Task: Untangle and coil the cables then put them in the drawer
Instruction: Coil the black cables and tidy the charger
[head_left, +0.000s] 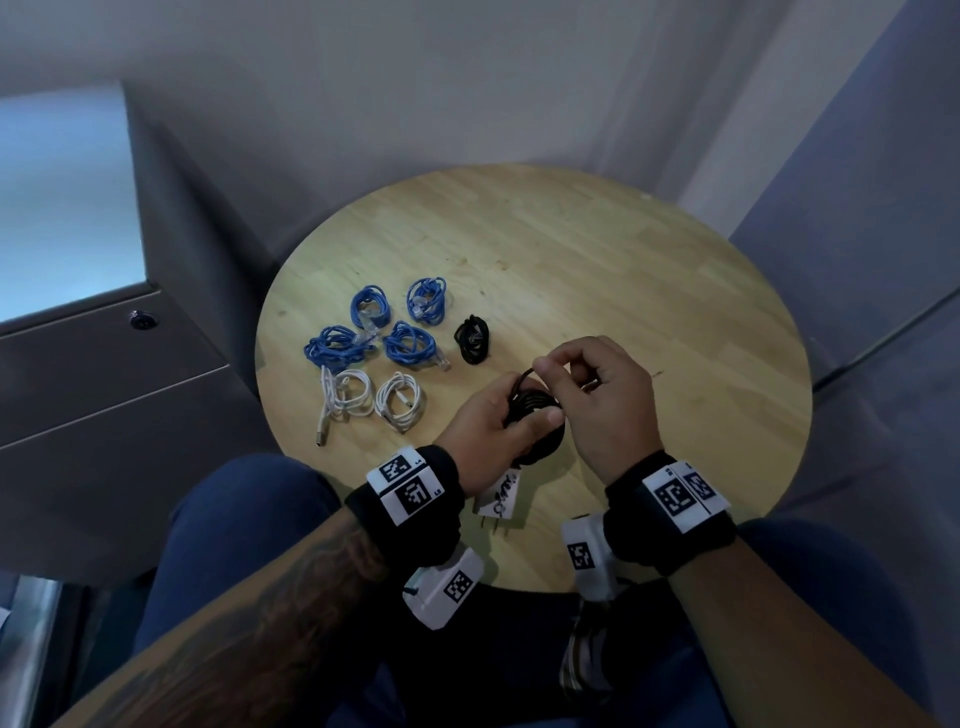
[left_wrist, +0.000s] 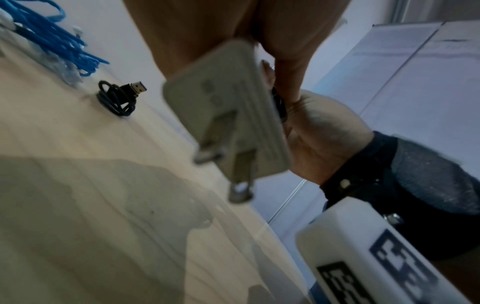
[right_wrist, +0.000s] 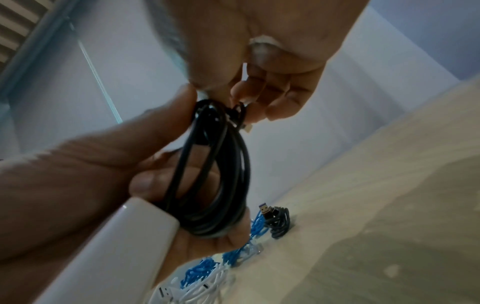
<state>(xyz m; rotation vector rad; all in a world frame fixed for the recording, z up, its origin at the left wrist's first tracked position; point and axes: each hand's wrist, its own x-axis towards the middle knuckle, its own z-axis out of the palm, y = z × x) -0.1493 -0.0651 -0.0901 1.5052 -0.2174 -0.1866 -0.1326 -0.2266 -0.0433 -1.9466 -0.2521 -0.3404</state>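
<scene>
My left hand (head_left: 511, 423) grips a coiled black cable (head_left: 537, 408) just above the round wooden table (head_left: 623, 291). The coil's loops (right_wrist: 215, 174) run between its thumb and fingers. A white plug adapter (head_left: 498, 496) on the same cable hangs below that hand, prongs down (left_wrist: 228, 115). My right hand (head_left: 550, 369) pinches the cable's loose end (right_wrist: 240, 115) at the top of the coil. Left of the hands, lying on the table, are several blue coils (head_left: 395, 325), two white coils (head_left: 371, 397) and a small black coil (head_left: 471, 338).
A grey cabinet (head_left: 104, 374) with shut drawer fronts and a round lock (head_left: 143, 320) stands left of the table. Grey walls close in behind and to the right. My legs in blue trousers (head_left: 234, 545) are under the table's near edge.
</scene>
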